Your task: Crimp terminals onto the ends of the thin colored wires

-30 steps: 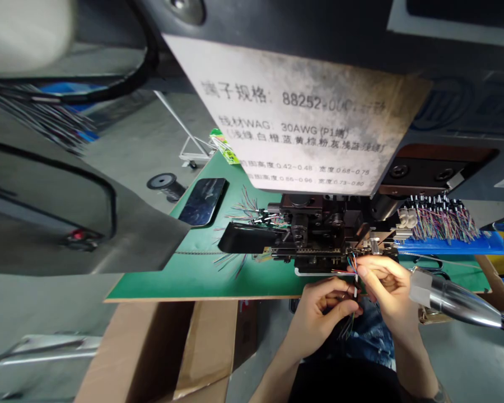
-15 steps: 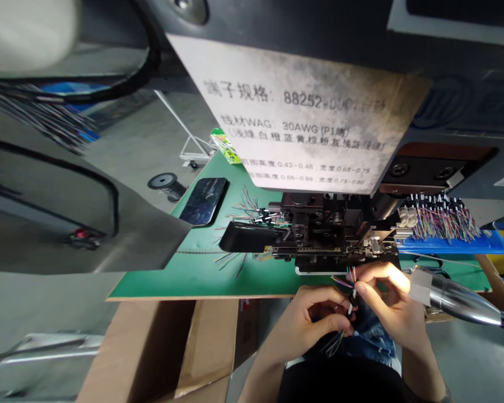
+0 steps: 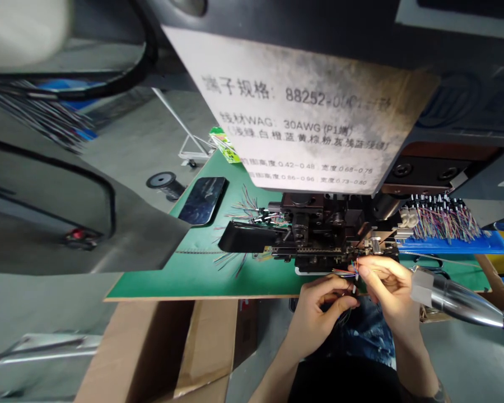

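Note:
A short cable (image 3: 354, 289) with a white sleeve and fanned-out thin coloured wires is between my hands, just in front of the crimping machine (image 3: 319, 224). My left hand (image 3: 321, 310) pinches the cable's lower part between thumb and fingers. At its upper end, my right hand (image 3: 384, 285) pinches the thin wires; red, blue and orange ends stick out to the left of the fingertips. The wire ends lie close below the machine's die area, and I cannot tell whether they touch it. My palms and curled fingers hide part of the cable.
A metal lamp head (image 3: 449, 296) juts in beside my right hand. Many sleeved wire bundles (image 3: 441, 218) lie on a blue tray (image 3: 457, 245) at the right. On the green table (image 3: 163, 285) are a phone (image 3: 204, 200) and more wire bundles. A cardboard box (image 3: 212, 341) stands below.
Both hands have moved up toward the machine with the cable. My left hand has also shifted slightly right, and the coloured wire ends are now closer to the die area.

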